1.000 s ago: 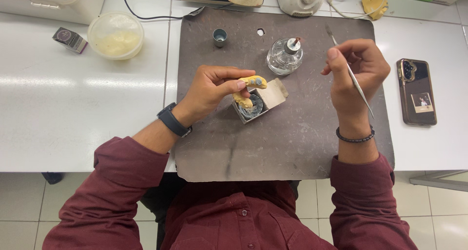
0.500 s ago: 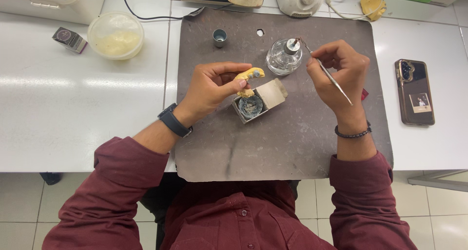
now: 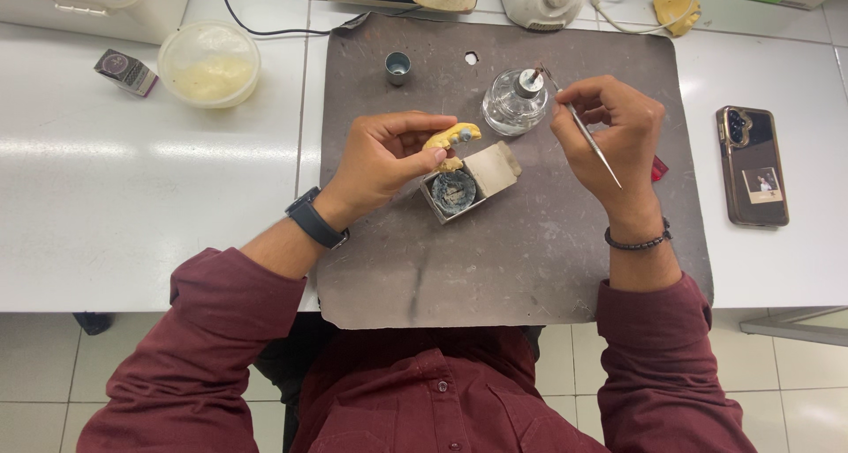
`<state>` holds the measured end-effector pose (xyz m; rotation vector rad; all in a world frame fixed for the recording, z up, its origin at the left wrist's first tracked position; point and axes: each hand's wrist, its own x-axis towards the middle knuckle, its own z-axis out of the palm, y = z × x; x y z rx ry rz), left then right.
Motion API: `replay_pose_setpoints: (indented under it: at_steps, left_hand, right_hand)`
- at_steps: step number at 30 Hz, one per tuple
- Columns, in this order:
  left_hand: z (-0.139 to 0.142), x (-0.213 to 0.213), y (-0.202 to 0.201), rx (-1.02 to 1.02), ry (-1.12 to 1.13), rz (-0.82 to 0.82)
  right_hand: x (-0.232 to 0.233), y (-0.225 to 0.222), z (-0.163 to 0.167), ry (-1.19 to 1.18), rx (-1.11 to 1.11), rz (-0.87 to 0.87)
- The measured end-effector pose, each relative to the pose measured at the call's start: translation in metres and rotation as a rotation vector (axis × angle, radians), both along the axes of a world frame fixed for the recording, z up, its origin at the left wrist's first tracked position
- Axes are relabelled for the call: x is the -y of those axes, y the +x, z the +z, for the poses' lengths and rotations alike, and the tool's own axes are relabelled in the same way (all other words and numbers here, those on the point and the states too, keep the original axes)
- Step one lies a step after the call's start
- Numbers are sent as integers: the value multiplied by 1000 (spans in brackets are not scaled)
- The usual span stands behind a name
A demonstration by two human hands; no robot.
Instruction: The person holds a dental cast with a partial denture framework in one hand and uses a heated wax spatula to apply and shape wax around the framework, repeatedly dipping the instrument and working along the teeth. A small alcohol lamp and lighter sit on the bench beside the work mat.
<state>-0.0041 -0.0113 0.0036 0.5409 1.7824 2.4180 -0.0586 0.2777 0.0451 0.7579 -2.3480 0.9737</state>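
Note:
My left hand [image 3: 384, 157] grips a small yellow dental cast [image 3: 452, 137] just above an open cardboard box [image 3: 468, 184] that holds a round tin of dark wax. My right hand [image 3: 609, 135] pinches a thin metal instrument [image 3: 590, 139] like a pen. Its tip reaches the wick of a small glass spirit lamp [image 3: 514, 107] standing at the back of the dark grey work mat [image 3: 495, 268].
A small metal cup [image 3: 397, 66] stands on the mat's far edge. On the white table, a lidded plastic tub [image 3: 208, 63] and small box [image 3: 126, 71] lie at left, a phone [image 3: 752, 165] at right. Machines and cables line the back edge.
My right hand has moved left and up, bringing the instrument's tip to the lamp's wick. My left hand raised the cast slightly off the box.

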Motion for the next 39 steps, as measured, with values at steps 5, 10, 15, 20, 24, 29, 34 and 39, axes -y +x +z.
replay_pose_setpoints:
  at_steps: [5, 10, 15, 20, 24, 29, 34, 39]
  left_hand:
    - [-1, 1, -1, -14, -23, 3]
    - [-3, 1, -1, -1, -3, 2]
    - [-5, -1, -3, 23, 42, 116]
    - [-7, -1, -4, -4, 26, 198]
    - [-7, 0, -5, -4, 11, 199]
    - [-6, 0, -4, -12, -19, 204]
    - [-4, 0, -4, -19, -30, 202]
    - [-4, 0, -4, -21, -54, 205]
  right_hand:
    - [-1, -1, -1, 1, -16, 4]
    - [-2, 0, -1, -40, 50, 33]
    - [-2, 8, 11, -114, 433, 428]
    - [21, 23, 8, 152, 486, 463]
    - [31, 26, 5, 152, 409, 484]
    - [36, 27, -1, 148, 270, 522]
    - [39, 27, -6, 159, 269, 517]
    - [41, 26, -5, 161, 243, 523]
